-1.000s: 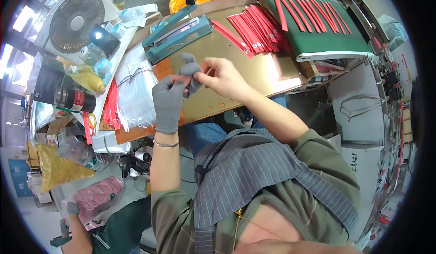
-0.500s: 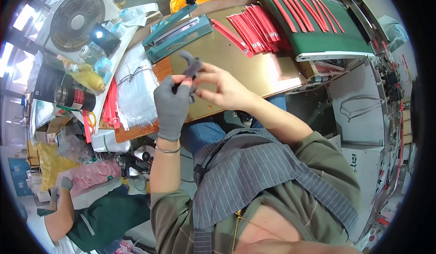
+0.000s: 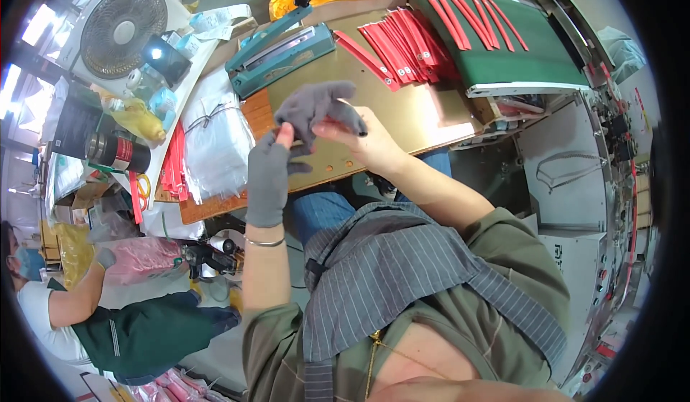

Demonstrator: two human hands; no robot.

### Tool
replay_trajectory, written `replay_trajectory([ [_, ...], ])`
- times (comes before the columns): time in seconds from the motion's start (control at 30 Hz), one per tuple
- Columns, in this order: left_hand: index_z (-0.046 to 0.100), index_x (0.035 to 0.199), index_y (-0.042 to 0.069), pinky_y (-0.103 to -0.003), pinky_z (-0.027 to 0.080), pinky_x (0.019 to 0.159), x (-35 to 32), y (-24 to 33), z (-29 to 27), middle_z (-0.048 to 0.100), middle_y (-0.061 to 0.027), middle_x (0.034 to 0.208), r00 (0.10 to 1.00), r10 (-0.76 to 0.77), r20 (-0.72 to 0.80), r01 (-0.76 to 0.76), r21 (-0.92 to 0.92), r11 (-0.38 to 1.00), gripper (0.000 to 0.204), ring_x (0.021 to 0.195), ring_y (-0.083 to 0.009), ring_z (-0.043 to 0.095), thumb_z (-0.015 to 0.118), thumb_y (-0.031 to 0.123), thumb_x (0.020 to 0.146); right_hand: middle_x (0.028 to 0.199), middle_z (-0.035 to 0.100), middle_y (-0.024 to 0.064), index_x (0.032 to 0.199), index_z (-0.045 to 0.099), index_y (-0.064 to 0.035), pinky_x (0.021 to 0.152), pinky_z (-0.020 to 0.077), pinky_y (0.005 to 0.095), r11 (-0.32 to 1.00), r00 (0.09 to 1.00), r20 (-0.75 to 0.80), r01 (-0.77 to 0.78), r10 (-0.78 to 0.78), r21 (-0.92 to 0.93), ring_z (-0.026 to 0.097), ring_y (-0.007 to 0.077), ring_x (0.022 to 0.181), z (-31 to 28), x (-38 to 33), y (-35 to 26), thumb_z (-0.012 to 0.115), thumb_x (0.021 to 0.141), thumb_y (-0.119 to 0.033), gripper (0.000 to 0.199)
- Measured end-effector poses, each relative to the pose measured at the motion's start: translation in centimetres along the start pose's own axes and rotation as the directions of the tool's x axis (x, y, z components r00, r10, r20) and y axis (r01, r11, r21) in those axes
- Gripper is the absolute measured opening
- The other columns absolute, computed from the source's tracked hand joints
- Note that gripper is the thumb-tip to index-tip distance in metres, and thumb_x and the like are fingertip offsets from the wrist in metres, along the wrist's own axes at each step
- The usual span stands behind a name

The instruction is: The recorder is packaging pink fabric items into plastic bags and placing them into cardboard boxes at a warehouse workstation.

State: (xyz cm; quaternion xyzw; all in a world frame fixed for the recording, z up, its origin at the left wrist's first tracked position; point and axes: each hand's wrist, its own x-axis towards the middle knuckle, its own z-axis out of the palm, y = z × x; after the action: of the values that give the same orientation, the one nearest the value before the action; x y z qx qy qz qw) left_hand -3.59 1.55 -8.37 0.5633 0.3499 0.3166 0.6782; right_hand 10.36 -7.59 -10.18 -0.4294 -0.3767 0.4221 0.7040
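Observation:
My left hand (image 3: 267, 179) is raised over the brown worktable (image 3: 410, 118), its palm and wrist inside a grey knit glove (image 3: 316, 107). The glove's finger parts hang loose and empty above the hand, and one bare fingertip shows at the glove's edge. Just to the right, my bare right hand (image 3: 366, 143) pinches those loose glove fingers. A thin bracelet sits on my left wrist. Beyond the hands, a pile of red flat strips (image 3: 402, 39) lies on the table.
A green conveyor belt (image 3: 517, 50) carrying more red strips runs at the back right. A teal heat sealer (image 3: 280, 50) stands at the back left, with a bundle of clear plastic bags (image 3: 215, 140) and a fan (image 3: 118, 21) further left. Another person (image 3: 93, 316) sits at the lower left.
The glove has come further off my left hand: its finger parts now hang loose and a bare fingertip shows. My right hand has pulled it slightly to the right.

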Motion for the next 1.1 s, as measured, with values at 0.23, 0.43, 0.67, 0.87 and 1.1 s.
replay_trajectory([
  [0.23, 0.062, 0.085, -0.001, -0.023, 0.042, 0.054, 0.2, -2.2, 0.0, 0.062, -0.0033, 0.072, 0.926, 0.366, 0.092, -0.368, 0.436, 0.821, 0.016, 0.058, -0.0082, 0.053, 0.063, 0.015, 0.084, 0.098, 0.061, 0.0032, 0.103, 0.061, 0.0008, 0.086, 0.0438, 0.0269, 0.999, 1.000, 0.011, 0.009, -0.009, 0.046, 0.056, 0.0112, 0.094, 1.2, -0.2, 0.2, 0.065, 0.086, -0.013, 0.022],
  [0.43, 0.061, 0.093, -0.001, -0.024, 0.044, 0.055, -0.3, -1.1, 0.9, 0.064, -0.0066, 0.079, 0.914, 0.388, 0.117, -0.395, 0.470, 0.790, 0.022, 0.068, -0.0102, 0.059, 0.066, 0.019, 0.084, 0.098, 0.061, 0.0021, 0.106, 0.061, 0.0012, 0.084, 0.0446, 0.0239, 0.992, 0.994, -0.108, -0.012, 0.025, 0.125, 0.057, 0.0082, 0.093, 0.1, -0.1, 0.3, 0.066, 0.084, -0.006, 0.023],
  [0.67, 0.068, 0.088, 0.000, -0.021, 0.035, 0.047, -0.3, -0.1, 2.5, 0.058, 0.0020, 0.067, 0.943, 0.289, -0.163, -0.260, 0.179, 0.949, 0.023, 0.055, -0.0031, 0.045, 0.062, 0.022, 0.089, 0.104, 0.061, 0.0030, 0.108, 0.059, -0.0001, 0.084, 0.0462, 0.0266, 0.928, 0.970, -0.078, 0.195, -0.231, -0.317, 0.055, 0.0098, 0.098, -0.1, -0.7, 0.3, 0.070, 0.081, -0.008, 0.031],
  [0.87, 0.068, 0.106, 0.005, -0.020, 0.035, 0.047, 0.2, -2.6, 2.8, 0.060, 0.0021, 0.068, 0.927, 0.373, -0.037, -0.342, 0.327, 0.881, 0.022, 0.054, -0.0025, 0.047, 0.059, 0.018, 0.090, 0.096, 0.065, 0.0013, 0.104, 0.061, 0.0011, 0.082, 0.0454, 0.0253, 0.969, 0.974, -0.130, 0.161, -0.186, -0.186, 0.058, 0.0094, 0.089, -0.3, -0.5, 1.3, 0.070, 0.081, -0.014, 0.029],
  [1.1, 0.064, 0.086, -0.001, -0.019, 0.041, 0.045, 3.5, -2.4, -3.4, 0.060, -0.0066, 0.064, 0.895, 0.193, -0.403, -0.247, -0.085, 0.965, 0.024, 0.049, -0.0093, 0.054, 0.059, 0.022, 0.090, 0.115, 0.061, 0.0117, 0.095, 0.066, -0.0061, 0.098, 0.0389, 0.0395, 0.885, 0.952, -0.304, 0.163, -0.025, 0.437, 0.054, 0.0232, 0.110, -9.5, -0.9, -2.1, 0.049, 0.091, -0.024, 0.025],
])
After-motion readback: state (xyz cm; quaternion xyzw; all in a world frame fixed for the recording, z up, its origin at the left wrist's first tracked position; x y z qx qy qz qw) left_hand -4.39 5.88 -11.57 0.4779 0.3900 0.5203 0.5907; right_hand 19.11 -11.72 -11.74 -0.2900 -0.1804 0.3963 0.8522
